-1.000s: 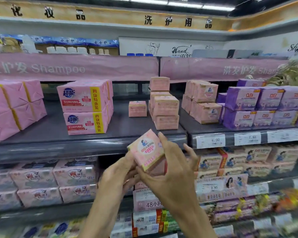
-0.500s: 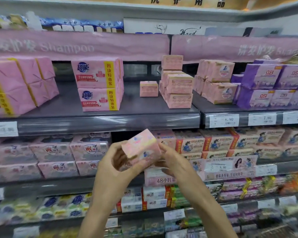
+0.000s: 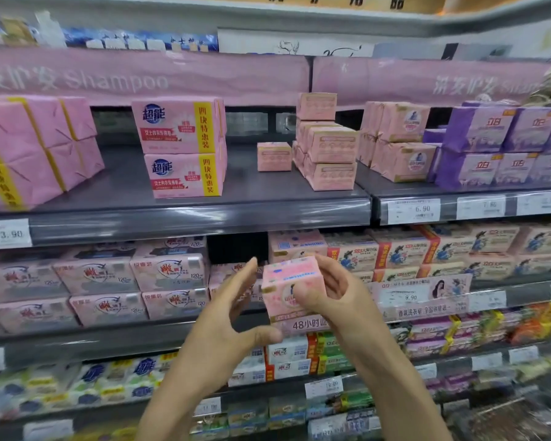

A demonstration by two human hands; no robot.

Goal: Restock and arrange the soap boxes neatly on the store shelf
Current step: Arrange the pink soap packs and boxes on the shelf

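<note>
A small pink soap box (image 3: 287, 276) is held in front of the second shelf. My right hand (image 3: 341, 296) grips it, thumb on its front face and fingers behind its right side. My left hand (image 3: 223, 316) is just left of the box with fingers straight and spread, thumb under its lower left corner; contact is unclear. On the upper shelf (image 3: 204, 214) stands a stack of similar small pink boxes (image 3: 330, 154), with a single one (image 3: 273, 156) beside it.
Large pink multipacks (image 3: 180, 144) and wrapped pink packs (image 3: 29, 148) sit left on the upper shelf, purple packs (image 3: 503, 144) at right. A dark gap (image 3: 236, 249) shows in the second shelf's row, behind the held box. Lower shelves are packed with soap.
The view tilted down and both hands dropped from the upper shelf's edge to the second shelf. The box turned upright. My left hand opened off it; my right hand now holds it alone.
</note>
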